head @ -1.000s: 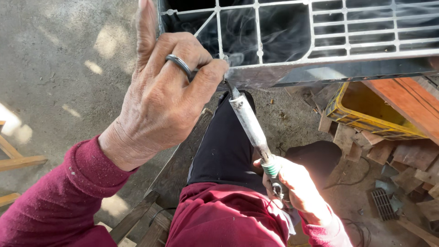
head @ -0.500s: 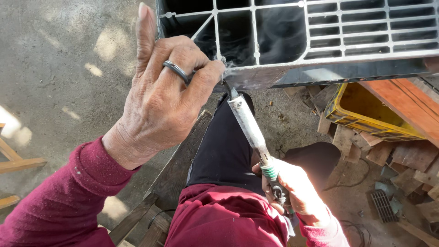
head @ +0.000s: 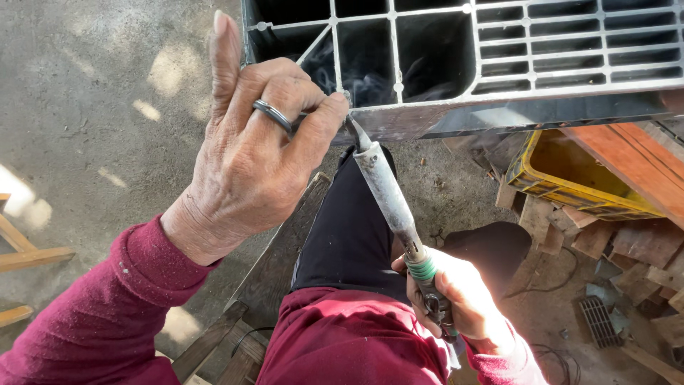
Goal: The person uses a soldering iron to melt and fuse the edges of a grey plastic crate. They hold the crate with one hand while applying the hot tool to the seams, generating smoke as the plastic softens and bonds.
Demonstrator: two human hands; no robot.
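Pressing: the left hand [head: 253, 153] is up against the near edge of a grey plastic grid crate [head: 499, 64], fingers bunched tight at the rim, thumb and forefinger pinched together right at the corner spot; whether something thin sits between them, I cannot tell.
Ring: a dark band [head: 272, 114] shows on one finger of that hand, and the little finger sticks straight up, clear of the others.
Right hand: the right hand [head: 456, 296] sits low and near, fingers clamped round the handle of a soldering iron [head: 388, 192], just below its green collar.
Iron: its long grey barrel slants up and to the left, and the bent tip touches the crate's near edge, just beside the left thumb.
Smoke: a faint wisp hangs inside the dark cells of the crate, right above the tip.
Crate: it fills the far top of the view, open square cells on the left, fine slats on the right, its near edge scuffed pale.
Clothing: maroon sleeves on both arms, a dark trouser leg [head: 353, 228] running beneath the iron.
Right side: a yellow bin [head: 570, 192] lies under the crate's right end, with wooden offcuts [head: 627, 246] and a small grey grate [head: 597, 321] near it on the ground.
Left side: bare concrete floor [head: 92, 107] with patches of sunlight.
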